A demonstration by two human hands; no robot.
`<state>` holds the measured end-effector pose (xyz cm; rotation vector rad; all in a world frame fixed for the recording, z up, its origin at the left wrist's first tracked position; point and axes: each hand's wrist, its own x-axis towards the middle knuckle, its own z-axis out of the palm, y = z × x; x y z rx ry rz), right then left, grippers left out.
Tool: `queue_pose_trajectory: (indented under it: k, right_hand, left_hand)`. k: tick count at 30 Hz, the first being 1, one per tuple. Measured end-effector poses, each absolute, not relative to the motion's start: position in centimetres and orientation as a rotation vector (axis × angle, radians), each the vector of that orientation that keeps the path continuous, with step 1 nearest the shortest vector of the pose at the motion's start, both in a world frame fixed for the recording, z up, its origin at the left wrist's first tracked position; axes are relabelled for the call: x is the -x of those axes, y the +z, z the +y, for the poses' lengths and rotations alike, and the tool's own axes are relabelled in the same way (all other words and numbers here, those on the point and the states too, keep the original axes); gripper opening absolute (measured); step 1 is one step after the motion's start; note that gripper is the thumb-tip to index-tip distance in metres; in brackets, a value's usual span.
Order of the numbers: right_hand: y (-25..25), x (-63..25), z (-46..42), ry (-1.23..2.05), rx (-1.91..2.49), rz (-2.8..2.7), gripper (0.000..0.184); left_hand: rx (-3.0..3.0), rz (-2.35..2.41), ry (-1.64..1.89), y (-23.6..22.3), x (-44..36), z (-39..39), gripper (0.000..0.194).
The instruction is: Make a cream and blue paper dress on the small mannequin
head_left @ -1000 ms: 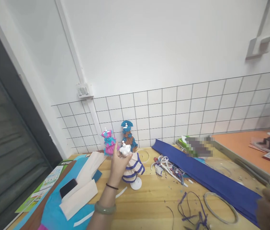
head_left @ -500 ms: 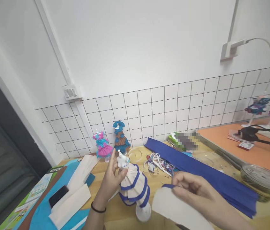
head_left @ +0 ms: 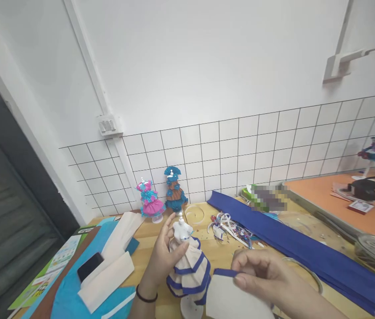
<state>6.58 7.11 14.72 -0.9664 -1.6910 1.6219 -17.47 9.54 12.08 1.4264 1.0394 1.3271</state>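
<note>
My left hand [head_left: 166, 257] is closed around the upper body of a small white dress form [head_left: 182, 231], thumb in front and fingers behind. The form wears a tiered cream paper skirt [head_left: 189, 268] with blue bands and stands on a round white base [head_left: 192, 306], leaning slightly. Between the thumb and fingers of my right hand [head_left: 260, 274] is a cream paper piece [head_left: 232, 297] with a blue strip along its top edge. That paper hangs just right of the skirt, its left edge close to it; whether they touch I cannot tell.
Behind stand a pink-and-blue dressed form [head_left: 150, 199] and a brown-and-teal one [head_left: 175, 190]. Folded cream paper [head_left: 107, 281] and a phone [head_left: 90, 267] lie left on blue paper. Right are paper scraps [head_left: 229, 228], a long blue paper strip [head_left: 294, 248] and an orange board [head_left: 327, 195].
My right hand has come in from the far right with the cream paper piece. The dress form, held by my left hand, has moved nearer to me. The view has shifted.
</note>
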Motion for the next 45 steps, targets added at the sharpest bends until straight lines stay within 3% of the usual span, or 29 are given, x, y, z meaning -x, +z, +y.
queue_pose_trajectory:
  k: [10, 18, 23, 27, 35, 42, 45]
  right_hand:
    - [15.1, -5.5, 8.4, 1.646, 0.875, -1.674, 0.037]
    - [16.1, -4.2, 9.5, 1.609, 0.988, -1.63, 0.043]
    - [16.4, -3.7, 9.6, 1.559, 0.953, -1.622, 0.035]
    - [16.1, -3.5, 9.7, 1.517, 0.972, -1.634, 0.035]
    - [15.9, -2.3, 10.9, 1.328, 0.884, -1.712, 0.03]
    - [16.5, -1.1, 11.3, 1.518, 0.886, -1.66, 0.035]
    - [16.8, -0.7, 11.5, 1.536, 0.866, -1.671, 0.036]
  left_hand:
    - [-1.625, 1.064, 1.288, 13.0, 17.5, 9.9, 0.046]
    - [-1.882, 1.195, 1.238, 12.1, 18.7, 10.8, 0.051]
    - [-1.666, 1.127, 1.278, 11.7, 19.0, 10.8, 0.077]
    - [-1.583, 1.017, 1.33, 11.6, 19.3, 10.9, 0.081]
    - [-1.507, 0.95, 1.285, 11.9, 20.0, 10.6, 0.061]
    - [-1.435, 0.82, 1.271, 11.6, 20.4, 10.4, 0.04]
    - [-1.355, 0.737, 1.25, 11.6, 20.3, 10.2, 0.039]
